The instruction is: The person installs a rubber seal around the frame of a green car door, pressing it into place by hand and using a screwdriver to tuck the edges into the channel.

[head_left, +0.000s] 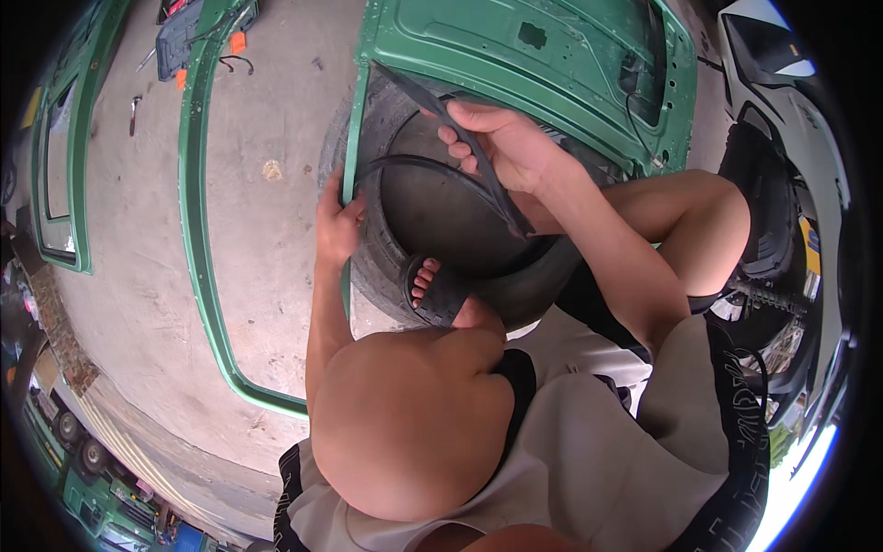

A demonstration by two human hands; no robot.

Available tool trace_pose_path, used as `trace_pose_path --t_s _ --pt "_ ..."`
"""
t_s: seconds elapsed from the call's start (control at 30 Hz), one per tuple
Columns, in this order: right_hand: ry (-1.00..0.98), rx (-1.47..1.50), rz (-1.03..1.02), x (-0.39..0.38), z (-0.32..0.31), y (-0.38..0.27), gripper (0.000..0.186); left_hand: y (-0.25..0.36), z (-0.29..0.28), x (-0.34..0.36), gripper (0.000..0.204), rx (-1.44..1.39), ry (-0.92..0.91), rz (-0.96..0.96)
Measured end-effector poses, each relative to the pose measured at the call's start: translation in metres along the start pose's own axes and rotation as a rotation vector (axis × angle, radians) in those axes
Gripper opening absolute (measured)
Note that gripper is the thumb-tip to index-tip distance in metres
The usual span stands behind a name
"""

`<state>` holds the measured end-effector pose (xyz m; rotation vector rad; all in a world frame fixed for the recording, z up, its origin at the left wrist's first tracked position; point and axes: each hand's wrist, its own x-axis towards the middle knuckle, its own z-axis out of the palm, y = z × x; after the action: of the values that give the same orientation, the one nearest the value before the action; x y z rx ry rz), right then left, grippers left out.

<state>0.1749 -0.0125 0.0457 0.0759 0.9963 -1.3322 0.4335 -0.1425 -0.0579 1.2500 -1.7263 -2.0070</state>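
My right hand (504,147) is closed around a black rubber seal strip (497,191). The strip's upper end reaches the corner of a green metal vehicle door (441,37), and another length curves back left below my right hand. My left hand (340,219) grips the door's narrow green frame bar (353,138), fingers wrapped round it. How firmly the strip sits against the frame I cannot tell. Under the frame lies a big black tyre (379,248); my foot, in a black sandal (440,296), rests at it.
The green frame's curved bar (195,230) runs over the concrete floor (267,230) at left. Farther left lies another green door (83,166), with a small tool (135,115) and a dark tool case (179,41) near it. A white vehicle (809,138) stands close on the right.
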Motion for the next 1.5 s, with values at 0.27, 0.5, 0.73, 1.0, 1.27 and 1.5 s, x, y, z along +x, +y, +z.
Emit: trace_pose_path --t_s 0.27,0.5,0.73,1.0,1.27,1.5 --pt "0.332 0.119 -0.385 0.071 -0.006 0.123 0.031 0.002 0.007 0.003 0.046 0.186 0.002 -0.039" --pt "0.4 0.022 -0.338 0.084 -0.001 0.126 0.042 0.026 0.017 0.049 0.041 0.529 0.19 0.461" --pt "0.372 0.081 -0.279 0.096 0.011 0.129 0.032 0.069 0.052 0.115 0.037 0.873 0.379 0.594" --pt "0.239 -0.022 -0.309 0.107 -0.002 0.118 0.033 0.054 0.059 0.12 0.025 0.889 0.42 0.599" --pt "0.189 -0.097 -0.418 0.112 -0.009 0.115 0.032 0.061 0.054 0.12 0.05 0.633 0.405 0.475" --pt "0.289 -0.108 -0.405 0.135 0.001 0.101 0.029 0.076 0.038 0.155 0.051 0.003 0.084 0.061"
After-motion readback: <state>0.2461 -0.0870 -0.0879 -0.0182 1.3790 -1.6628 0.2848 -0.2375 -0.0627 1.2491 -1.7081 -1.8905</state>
